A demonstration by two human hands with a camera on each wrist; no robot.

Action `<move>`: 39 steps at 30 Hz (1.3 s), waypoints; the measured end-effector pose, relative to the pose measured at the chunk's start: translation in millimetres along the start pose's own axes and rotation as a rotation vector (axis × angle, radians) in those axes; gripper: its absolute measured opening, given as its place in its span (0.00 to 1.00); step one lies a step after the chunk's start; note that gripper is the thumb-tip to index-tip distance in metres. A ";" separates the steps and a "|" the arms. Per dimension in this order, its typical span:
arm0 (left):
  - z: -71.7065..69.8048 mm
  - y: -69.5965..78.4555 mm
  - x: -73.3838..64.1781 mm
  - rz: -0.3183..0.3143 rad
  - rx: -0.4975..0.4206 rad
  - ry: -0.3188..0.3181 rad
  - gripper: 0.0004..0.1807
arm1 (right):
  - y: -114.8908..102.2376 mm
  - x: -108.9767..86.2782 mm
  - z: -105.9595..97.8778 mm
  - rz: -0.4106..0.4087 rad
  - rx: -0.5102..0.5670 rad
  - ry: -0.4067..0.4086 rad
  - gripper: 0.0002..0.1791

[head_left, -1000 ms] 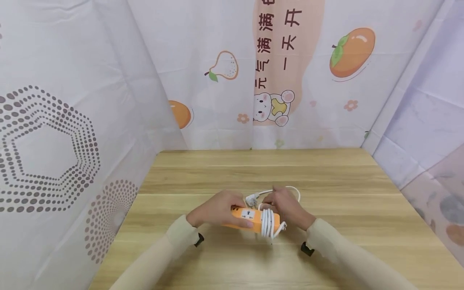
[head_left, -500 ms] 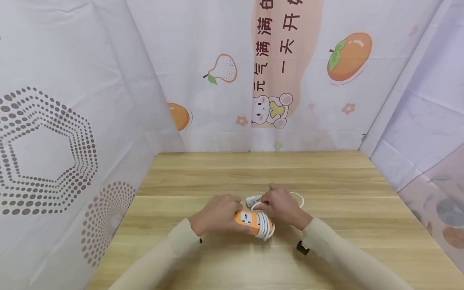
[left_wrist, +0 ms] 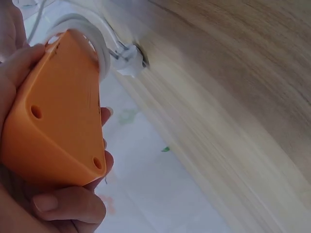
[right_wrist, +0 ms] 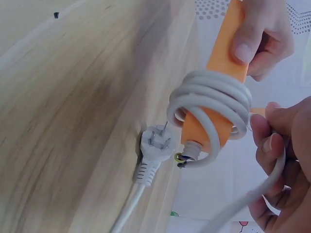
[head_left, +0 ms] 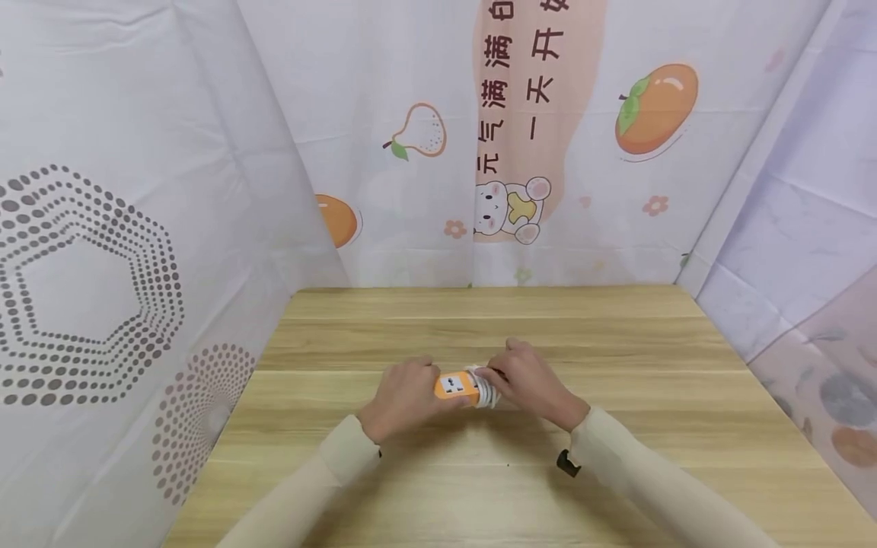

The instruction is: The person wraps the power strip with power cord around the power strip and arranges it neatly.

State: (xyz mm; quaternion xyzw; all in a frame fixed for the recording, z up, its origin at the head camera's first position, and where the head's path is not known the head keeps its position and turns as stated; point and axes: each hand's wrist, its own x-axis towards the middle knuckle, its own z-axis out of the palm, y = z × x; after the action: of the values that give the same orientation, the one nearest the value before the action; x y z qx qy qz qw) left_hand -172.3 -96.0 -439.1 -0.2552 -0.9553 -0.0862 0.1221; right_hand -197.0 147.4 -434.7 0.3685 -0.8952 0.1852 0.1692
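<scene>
My left hand grips an orange power strip by one end, its socket face up in the head view. White cord is looped several times round the strip's other end. Between thumb and fingers, my right hand pinches a free stretch of that cord, close beside the loops. The white three-pin plug rests on the wooden surface, prongs showing in the right wrist view; the hands hide it in the head view. Where the cord enters the strip, small coloured wires show.
The wooden table runs back to a white printed curtain. More patterned cloth hangs along the left side and the right. A small black wrist strap piece shows under the right sleeve.
The left hand has brought the power strip up and left, away from the body. The right hand has drawn the cord in close to the loops, and the plug has gone from sight in the head view.
</scene>
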 end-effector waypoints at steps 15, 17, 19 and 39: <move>1.5 6.1 2.8 -0.111 -0.003 0.031 0.35 | -1.3 -2.1 1.4 -0.037 0.008 0.008 0.18; 2.8 6.4 2.7 -0.119 0.001 0.051 0.35 | -1.1 -2.4 0.9 -0.033 0.015 0.002 0.19; 4.4 6.4 2.9 -0.117 0.011 0.082 0.35 | -0.5 -1.9 0.2 -0.026 0.022 -0.001 0.19; 12.0 -4.3 12.8 -0.143 0.034 0.154 0.39 | -5.3 -5.2 -1.9 0.016 0.081 0.012 0.14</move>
State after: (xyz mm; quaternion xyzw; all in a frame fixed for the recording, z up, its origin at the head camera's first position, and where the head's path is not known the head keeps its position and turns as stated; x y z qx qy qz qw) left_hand -187.5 -91.0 -447.5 -0.1770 -0.9601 -0.0980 0.1931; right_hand -189.4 147.8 -434.2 0.3666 -0.8889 0.2249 0.1580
